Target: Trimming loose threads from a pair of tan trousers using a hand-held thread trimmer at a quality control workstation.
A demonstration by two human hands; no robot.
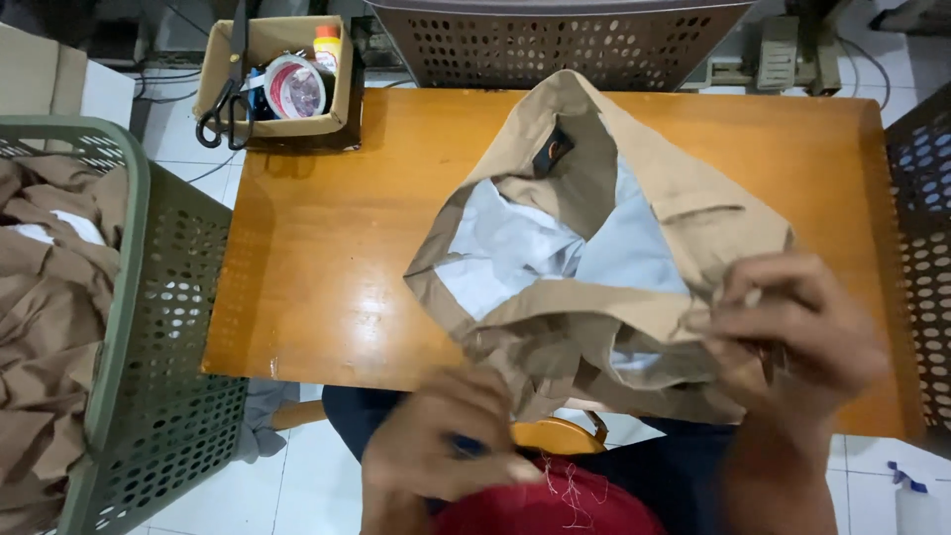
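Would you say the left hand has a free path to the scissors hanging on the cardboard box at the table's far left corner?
Probably yes: bare tabletop lies between the left hand and the scissors. The hand already seems to hold a small dark object, though, and the stretch is long.

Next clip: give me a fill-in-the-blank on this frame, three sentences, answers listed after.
1. The right hand pinches the edge of a tan garment with a ____ lining.
2. The garment lies on an orange-brown wooden ____.
3. Left of the table stands a green perforated ____ filled with more tan fabric.
The left hand grips a small dark blue item low down.

Missing words: white; table; basket
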